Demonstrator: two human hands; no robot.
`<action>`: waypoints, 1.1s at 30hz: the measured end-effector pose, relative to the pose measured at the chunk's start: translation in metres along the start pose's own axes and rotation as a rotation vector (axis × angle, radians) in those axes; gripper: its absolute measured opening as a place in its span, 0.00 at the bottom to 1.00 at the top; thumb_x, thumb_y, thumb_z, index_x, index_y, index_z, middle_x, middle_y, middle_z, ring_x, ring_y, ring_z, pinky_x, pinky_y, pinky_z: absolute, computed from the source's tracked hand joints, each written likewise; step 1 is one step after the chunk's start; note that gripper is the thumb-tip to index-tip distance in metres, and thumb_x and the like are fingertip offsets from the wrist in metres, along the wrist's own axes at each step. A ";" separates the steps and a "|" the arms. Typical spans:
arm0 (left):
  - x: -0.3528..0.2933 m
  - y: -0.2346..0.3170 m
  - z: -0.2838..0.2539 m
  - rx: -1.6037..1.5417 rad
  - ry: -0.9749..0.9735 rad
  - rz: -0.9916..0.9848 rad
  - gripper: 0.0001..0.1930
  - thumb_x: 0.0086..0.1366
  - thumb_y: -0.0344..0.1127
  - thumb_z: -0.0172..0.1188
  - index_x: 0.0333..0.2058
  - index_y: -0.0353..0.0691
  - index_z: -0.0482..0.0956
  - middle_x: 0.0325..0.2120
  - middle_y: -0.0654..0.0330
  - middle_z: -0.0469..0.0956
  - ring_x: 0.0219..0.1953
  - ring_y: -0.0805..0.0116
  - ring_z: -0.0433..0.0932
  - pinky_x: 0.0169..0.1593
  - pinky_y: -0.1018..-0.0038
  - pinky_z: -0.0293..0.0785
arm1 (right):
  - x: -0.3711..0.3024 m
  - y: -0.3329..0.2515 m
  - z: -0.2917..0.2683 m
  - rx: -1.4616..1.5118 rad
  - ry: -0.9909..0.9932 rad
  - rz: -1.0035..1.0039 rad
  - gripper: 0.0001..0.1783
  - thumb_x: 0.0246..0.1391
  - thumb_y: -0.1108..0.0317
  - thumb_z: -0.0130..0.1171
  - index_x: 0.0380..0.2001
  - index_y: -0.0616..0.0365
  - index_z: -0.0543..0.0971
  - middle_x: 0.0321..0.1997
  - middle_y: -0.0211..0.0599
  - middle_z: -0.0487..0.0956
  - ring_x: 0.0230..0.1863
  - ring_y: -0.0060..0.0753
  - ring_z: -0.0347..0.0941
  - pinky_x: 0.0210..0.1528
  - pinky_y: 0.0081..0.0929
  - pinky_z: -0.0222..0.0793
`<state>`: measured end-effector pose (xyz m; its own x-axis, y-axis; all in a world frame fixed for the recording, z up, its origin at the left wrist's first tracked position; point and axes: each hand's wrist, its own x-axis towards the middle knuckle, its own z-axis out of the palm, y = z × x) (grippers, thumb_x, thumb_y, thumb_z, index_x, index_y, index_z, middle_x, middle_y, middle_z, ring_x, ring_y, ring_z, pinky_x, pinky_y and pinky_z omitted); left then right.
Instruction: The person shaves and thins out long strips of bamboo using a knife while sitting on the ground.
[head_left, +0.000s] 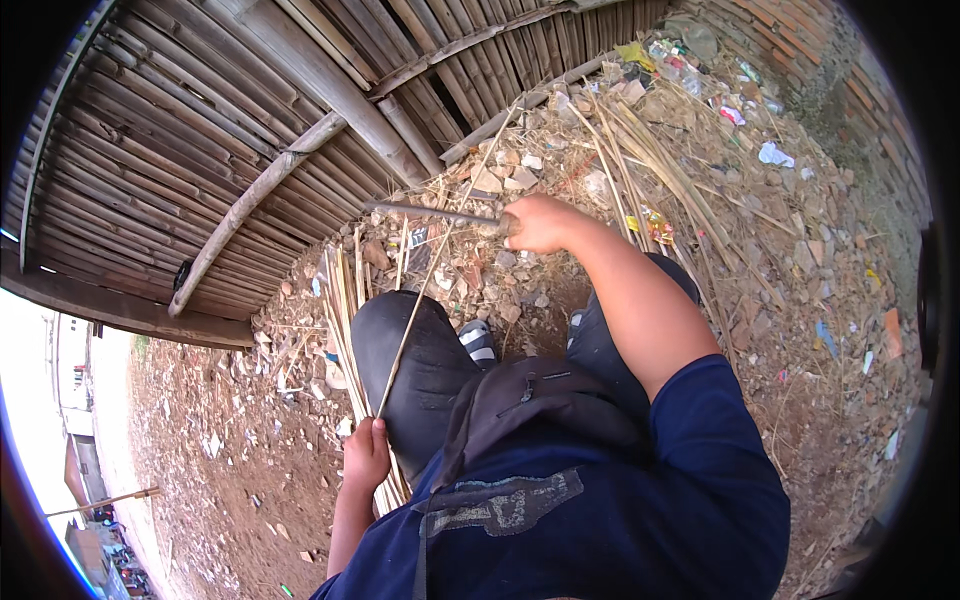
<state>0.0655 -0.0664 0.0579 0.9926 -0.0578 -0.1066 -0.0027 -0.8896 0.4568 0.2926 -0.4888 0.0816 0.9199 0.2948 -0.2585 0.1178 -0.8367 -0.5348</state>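
My left hand (pixel 366 456) is closed on the lower end of a long thin bamboo strip (pixel 413 318), beside my left thigh. The strip slants up and away across my left knee toward the rubble. My right hand (pixel 540 223) grips the handle of a knife (pixel 428 211) with a long, narrow dark blade. That blade points left and crosses the upper part of the strip; whether the two touch I cannot tell. A bundle of pale bamboo strips (pixel 343 310) lies along the outer side of my left leg, next to my left hand.
A bamboo-slat wall (pixel 150 150) with round poles rises at the far left. More bamboo strips (pixel 665 160) lie on the ground ahead to the right. Broken stones and litter (pixel 775 155) cover the ground toward a brick wall (pixel 850 80) at the right.
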 end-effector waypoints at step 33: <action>0.022 0.002 -0.008 -0.101 -0.132 -0.071 0.20 0.77 0.43 0.46 0.31 0.33 0.75 0.25 0.45 0.80 0.31 0.41 0.81 0.37 0.55 0.75 | 0.022 0.003 0.024 0.012 0.025 -0.011 0.21 0.51 0.57 0.66 0.45 0.60 0.80 0.46 0.50 0.82 0.50 0.52 0.79 0.53 0.42 0.74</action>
<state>0.0881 -0.0658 0.0640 0.9652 -0.0619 -0.2540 0.0852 -0.8439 0.5296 0.3038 -0.4733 0.0550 0.9275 0.2923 -0.2329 0.1236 -0.8280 -0.5470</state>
